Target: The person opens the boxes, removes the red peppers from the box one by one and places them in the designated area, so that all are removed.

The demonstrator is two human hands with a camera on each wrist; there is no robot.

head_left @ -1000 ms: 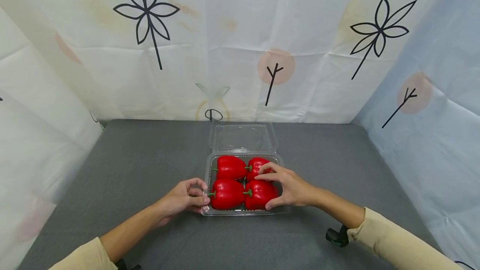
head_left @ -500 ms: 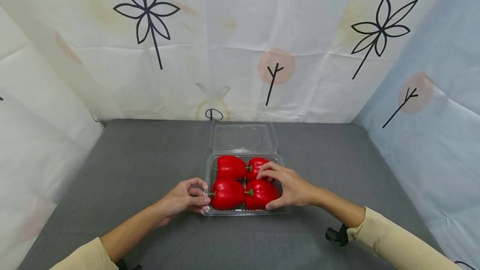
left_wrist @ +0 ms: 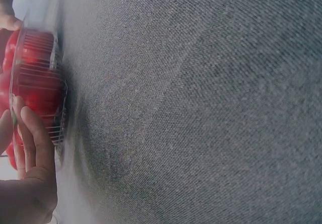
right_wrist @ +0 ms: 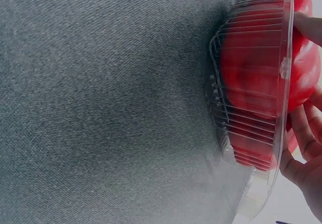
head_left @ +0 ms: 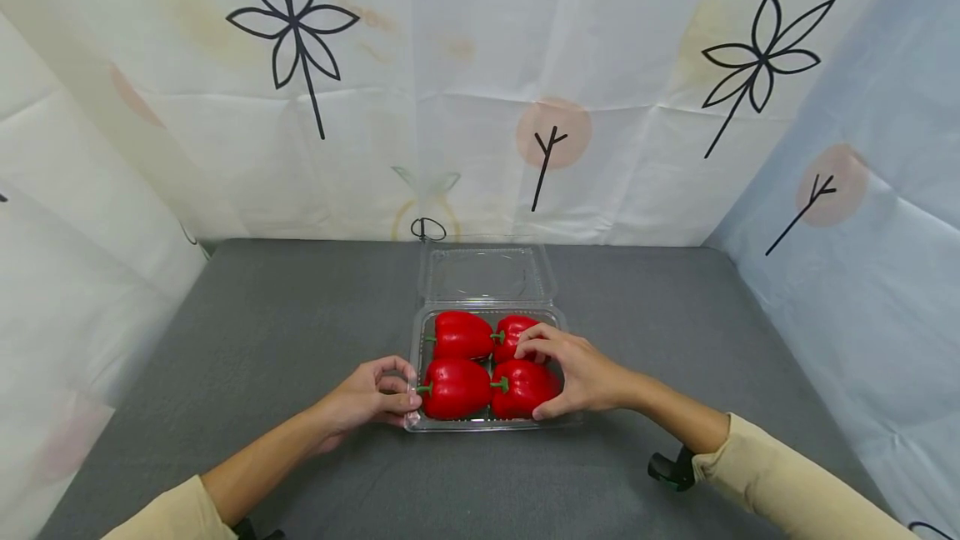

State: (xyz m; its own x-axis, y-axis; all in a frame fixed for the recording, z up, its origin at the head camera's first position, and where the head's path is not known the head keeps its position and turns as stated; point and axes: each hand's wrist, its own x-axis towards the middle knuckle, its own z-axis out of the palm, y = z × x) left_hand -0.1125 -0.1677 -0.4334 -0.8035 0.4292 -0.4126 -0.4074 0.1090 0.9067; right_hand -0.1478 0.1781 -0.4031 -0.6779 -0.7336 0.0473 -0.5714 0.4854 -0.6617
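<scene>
A clear plastic clamshell container (head_left: 495, 427) sits on the table with red bell peppers in two rows, their green stems facing left. My left hand (head_left: 366, 397) pinches the container's left rim near the front corner, thumb on top and fingers outside the wall in the left wrist view. Around the front right bell pepper (head_left: 521, 394) my right hand (head_left: 588, 375) curls, thumb at its near side and fingers at its far side. Those fingers partly cover the back right bell pepper (head_left: 507, 340). To the left lie the front left bell pepper (head_left: 456, 390) and back left bell pepper (head_left: 463, 334).
The container's hinged lid (head_left: 486, 273) lies open behind it, reaching toward the back edge of the grey cloth-covered table (head_left: 315, 298). White patterned curtains (head_left: 465, 65) hang at the back and both sides.
My right fingertips have curled in slightly behind the front right bell pepper, and that pepper has shifted a little to the right. My left hand stays on the rim.
</scene>
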